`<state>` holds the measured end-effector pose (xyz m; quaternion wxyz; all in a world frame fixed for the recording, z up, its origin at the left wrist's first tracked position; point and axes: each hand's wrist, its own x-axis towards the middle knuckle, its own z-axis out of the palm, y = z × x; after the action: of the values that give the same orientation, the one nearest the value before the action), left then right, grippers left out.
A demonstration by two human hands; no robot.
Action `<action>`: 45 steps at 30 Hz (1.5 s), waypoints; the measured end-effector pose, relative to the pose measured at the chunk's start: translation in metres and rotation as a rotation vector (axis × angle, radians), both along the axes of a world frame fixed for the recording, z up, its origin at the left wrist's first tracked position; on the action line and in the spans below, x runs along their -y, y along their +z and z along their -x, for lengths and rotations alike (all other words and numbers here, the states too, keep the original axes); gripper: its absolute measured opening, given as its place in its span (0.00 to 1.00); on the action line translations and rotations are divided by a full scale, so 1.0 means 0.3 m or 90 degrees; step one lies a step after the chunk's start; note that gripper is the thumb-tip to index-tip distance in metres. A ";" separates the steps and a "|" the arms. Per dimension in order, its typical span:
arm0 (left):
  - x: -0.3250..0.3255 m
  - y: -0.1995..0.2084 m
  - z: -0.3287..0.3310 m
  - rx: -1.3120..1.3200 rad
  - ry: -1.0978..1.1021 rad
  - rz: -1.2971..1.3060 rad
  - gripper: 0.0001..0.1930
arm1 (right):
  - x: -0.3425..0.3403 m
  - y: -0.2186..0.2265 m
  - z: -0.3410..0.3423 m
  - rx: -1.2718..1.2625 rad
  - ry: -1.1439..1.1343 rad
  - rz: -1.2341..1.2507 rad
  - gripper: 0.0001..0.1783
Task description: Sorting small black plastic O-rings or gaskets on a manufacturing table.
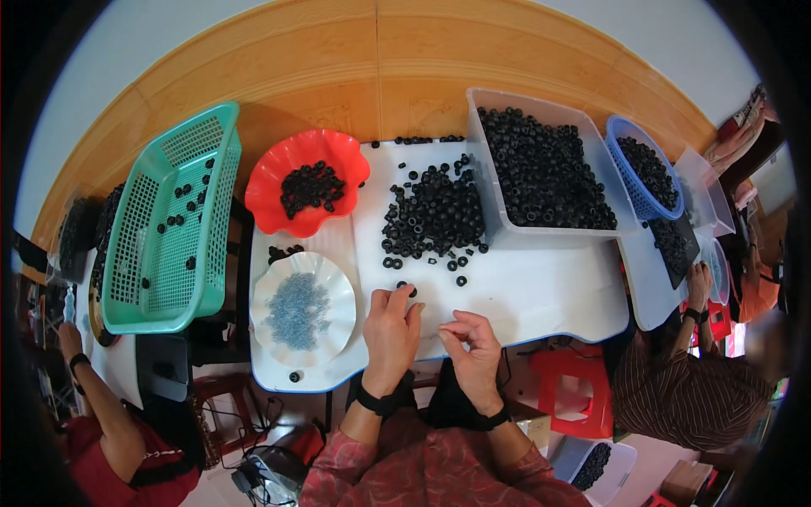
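My left hand [391, 334] is over the front of the white table, fingers curled onto a small black ring-shaped part [412, 292] at their tips. Close by on the right, my right hand [475, 355] has thumb and forefinger pressed together; whatever is between them is too small to make out. Beyond both hands lies a loose heap of similar black parts [435, 207]. Left of my left hand, a white scalloped plate [338, 342] bears a pile of tiny translucent bluish pieces [297, 311]. One black part [294, 377] sits near the table's front edge.
A red scalloped bowl [266, 211], a clear bin [541, 232] and a blue basket [638, 190] hold black parts. A green basket [152, 317] stands left. Co-workers' arms [114, 406] show on both sides. A red stool [583, 380] stands below the table.
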<state>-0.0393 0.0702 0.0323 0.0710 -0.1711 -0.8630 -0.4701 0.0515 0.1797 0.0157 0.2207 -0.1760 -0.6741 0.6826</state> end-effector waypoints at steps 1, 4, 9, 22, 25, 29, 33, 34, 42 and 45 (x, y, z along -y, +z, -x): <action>-0.002 -0.002 0.005 0.001 -0.001 0.001 0.13 | 0.001 -0.002 0.001 0.001 -0.001 0.001 0.17; -0.002 -0.015 0.015 0.002 -0.011 0.036 0.14 | 0.001 -0.011 0.003 -0.009 0.003 -0.004 0.18; -0.001 -0.024 0.019 0.023 -0.003 0.034 0.14 | -0.001 -0.028 0.004 0.003 0.005 -0.043 0.18; -0.022 -0.012 0.021 -0.019 0.011 0.102 0.13 | -0.001 -0.025 0.003 0.005 0.010 -0.024 0.18; -0.013 -0.015 0.012 -0.029 0.002 0.092 0.13 | 0.000 -0.023 0.003 0.004 0.013 -0.029 0.18; 0.004 -0.029 -0.008 0.080 -0.038 -0.095 0.13 | -0.003 -0.024 0.000 0.008 0.012 -0.046 0.18; 0.036 -0.037 -0.033 0.367 -0.120 -0.510 0.09 | 0.001 -0.023 0.001 0.009 0.011 -0.049 0.18; 0.045 -0.031 -0.037 0.367 -0.120 -0.510 0.09 | 0.001 -0.025 0.001 0.009 0.011 -0.049 0.18; 0.099 -0.009 -0.079 0.565 -0.203 -0.806 0.11 | 0.002 -0.032 0.002 -0.001 0.007 -0.039 0.18; 0.111 -0.031 -0.086 0.591 -0.211 -0.827 0.10 | 0.002 -0.030 0.002 0.001 0.008 -0.035 0.18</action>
<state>-0.0135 0.0370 0.0229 -0.2794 -0.0094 -0.3234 -0.9040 0.0509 0.1790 0.0068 0.2207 -0.1666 -0.6937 0.6650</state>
